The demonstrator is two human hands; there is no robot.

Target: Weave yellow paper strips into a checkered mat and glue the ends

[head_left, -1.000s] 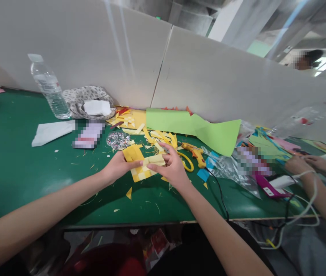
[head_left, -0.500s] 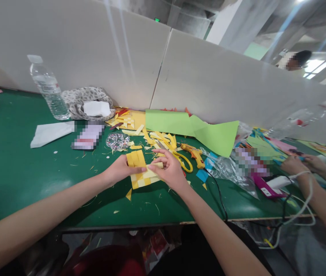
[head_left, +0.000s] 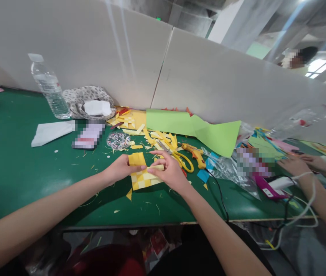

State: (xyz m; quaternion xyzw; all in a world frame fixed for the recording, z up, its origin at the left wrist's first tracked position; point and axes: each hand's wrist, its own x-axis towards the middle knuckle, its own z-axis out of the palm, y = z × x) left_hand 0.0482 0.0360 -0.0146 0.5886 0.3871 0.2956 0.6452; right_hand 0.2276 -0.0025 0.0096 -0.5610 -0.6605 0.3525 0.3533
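1. Location: the woven paper mat point(head_left: 142, 177) lies on the green table point(head_left: 13, 165), near its front edge, between both hands.
2. Left hand point(head_left: 120, 168): fingers curled, pinning the mat's left edge.
3. Right hand point(head_left: 169, 173): thumb and fingers pinched on a pale yellow strip point(head_left: 156, 167) at the mat's right side.
4. Risk: pulling that strip sideways could loosen the weave or tear the paper.
5. Risk: the yellow scissors point(head_left: 181, 159) lie just beside the right hand and could snag.
6. Hidden: the hands cover both mat edges; strip ends cannot be made out.
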